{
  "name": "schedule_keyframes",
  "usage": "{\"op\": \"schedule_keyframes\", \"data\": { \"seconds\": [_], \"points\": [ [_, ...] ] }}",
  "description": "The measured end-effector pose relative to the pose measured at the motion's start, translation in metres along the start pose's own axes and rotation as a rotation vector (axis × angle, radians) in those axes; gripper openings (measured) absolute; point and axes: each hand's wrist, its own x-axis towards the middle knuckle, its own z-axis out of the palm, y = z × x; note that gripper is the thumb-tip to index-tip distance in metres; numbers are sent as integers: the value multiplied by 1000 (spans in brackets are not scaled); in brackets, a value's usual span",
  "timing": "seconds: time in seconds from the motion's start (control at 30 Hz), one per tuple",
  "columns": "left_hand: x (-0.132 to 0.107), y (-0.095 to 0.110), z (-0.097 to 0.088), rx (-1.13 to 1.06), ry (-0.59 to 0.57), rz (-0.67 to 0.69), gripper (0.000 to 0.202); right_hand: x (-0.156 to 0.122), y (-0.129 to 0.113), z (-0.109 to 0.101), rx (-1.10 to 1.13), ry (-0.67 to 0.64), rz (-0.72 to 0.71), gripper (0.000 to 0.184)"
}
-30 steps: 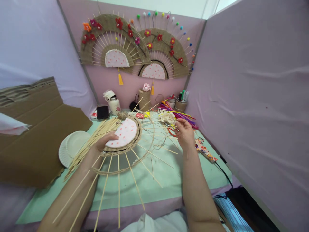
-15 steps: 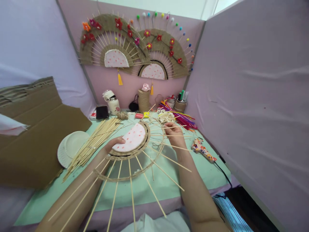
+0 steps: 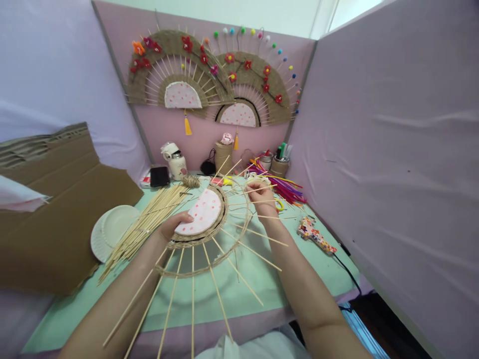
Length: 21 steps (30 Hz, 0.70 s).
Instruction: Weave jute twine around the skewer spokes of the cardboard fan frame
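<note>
A half-round fan frame hangs tilted above the table, with thin bamboo sticks (image 3: pixel 219 294) fanning out from a pink-dotted white half-disc (image 3: pixel 204 212) edged in woven twine. My left hand (image 3: pixel 175 224) is closed on the half-disc's straight side, thumb on top and the other fingers hidden beneath. Farther out, a ring of twine (image 3: pixel 183 274) weaves through the sticks. My right hand (image 3: pixel 261 197) is at this ring on the far right side, its fingers pinched on the twine beside a stick; the fingertips are partly hard to make out.
A bundle of bamboo sticks (image 3: pixel 149 224) and paper plates (image 3: pixel 112 232) lie left, beside cardboard (image 3: pixel 56 219). Behind are a bottle (image 3: pixel 176 162), a twine spool (image 3: pixel 223 157) and pipe cleaners (image 3: pixel 284 188). A glue gun (image 3: pixel 316 234) with a cord lies right. Finished fans (image 3: pixel 175 60) hang on the back panel.
The fan frame has turned a little, its lower sticks swinging left. My right hand has moved slightly left and up along with the ring. My left hand keeps its hold.
</note>
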Motion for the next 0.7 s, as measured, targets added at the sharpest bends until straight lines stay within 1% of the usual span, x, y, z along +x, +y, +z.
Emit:
{"op": "schedule_keyframes", "data": {
  "seconds": [0.1,0.17,0.3,0.37,0.47,0.57,0.63,0.7],
  "points": [
    [-2,3,-4,-9,12,12,60,4,-5,20,22,-50,0,15],
    [-3,5,-4,-19,28,19,58,5,-5,31,87,-46,19,17],
    [-6,9,-7,-37,90,33,51,12,1,43,198,13,45,21],
    [-7,9,-11,-49,131,55,48,20,1,48,234,-4,65,22],
    [-10,9,-19,-64,152,91,45,32,-7,57,285,-123,145,24],
    [-13,9,-25,-73,106,113,45,42,-19,63,319,-268,228,25],
    [-14,9,-28,-78,78,124,46,48,-25,64,346,-326,252,25],
    [-15,9,-30,-87,64,131,46,53,-29,64,382,-356,253,26]
  ]
}}
